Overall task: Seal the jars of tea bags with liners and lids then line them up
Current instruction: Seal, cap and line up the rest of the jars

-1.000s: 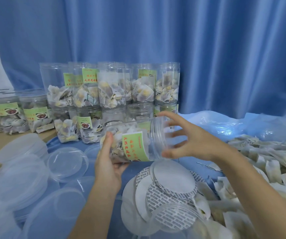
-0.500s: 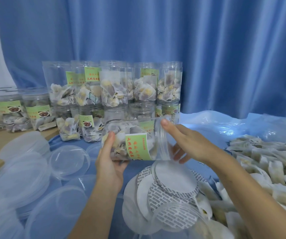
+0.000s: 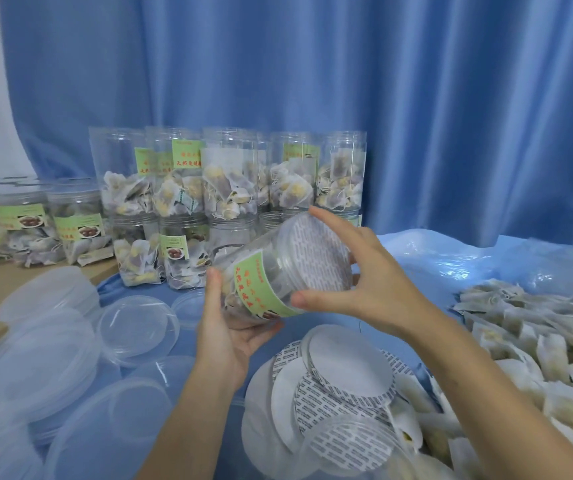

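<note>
At the centre of the frame my left hand cups the base of the tilted jar, while my right hand curls round its lid, the printed liner showing through. If I twist crooked, I think the lid could cross-thread or the jar slip. Stacked jars stand behind, loose lids lower left, spare liners below, tea bags right.

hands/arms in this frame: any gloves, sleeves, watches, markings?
None visible. Left hand and right hand are bare: no gloves, rings or markings. Both forearms are bare to the frame edge, with no sleeve, watch or band showing.
</note>
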